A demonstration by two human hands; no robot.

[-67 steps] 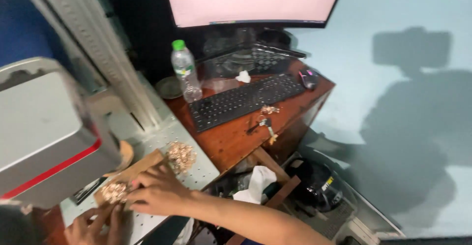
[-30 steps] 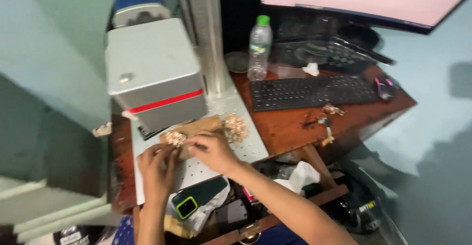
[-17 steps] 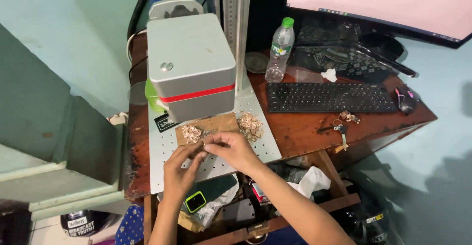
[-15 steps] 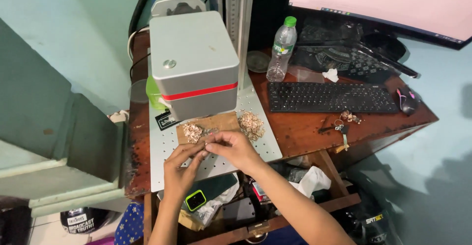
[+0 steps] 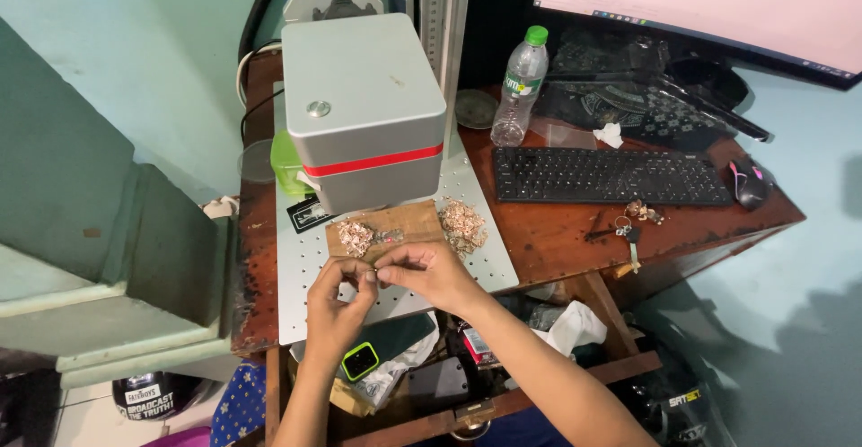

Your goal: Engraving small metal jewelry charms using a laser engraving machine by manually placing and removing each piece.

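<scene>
A tiny piece, too small to be identified, is pinched between the fingertips of the left hand (image 5: 339,296) and the right hand (image 5: 431,270), held together over the perforated metal plate (image 5: 305,308). At 12 o'clock from the hands a wooden board (image 5: 409,221) is laid, with small metal pieces (image 5: 356,236) heaped on it and a second heap (image 5: 463,224) at 1 o'clock. Beyond, a grey machine head (image 5: 363,106) is seen at 12 o'clock and a keyboard (image 5: 603,176) at 2 o'clock.

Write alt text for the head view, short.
Two bare hands, left hand and right hand, pinch a tiny piece together over a perforated metal plate, beside a wooden board with small metal pieces, below a grey machine head. A keyboard and water bottle sit right.
</scene>
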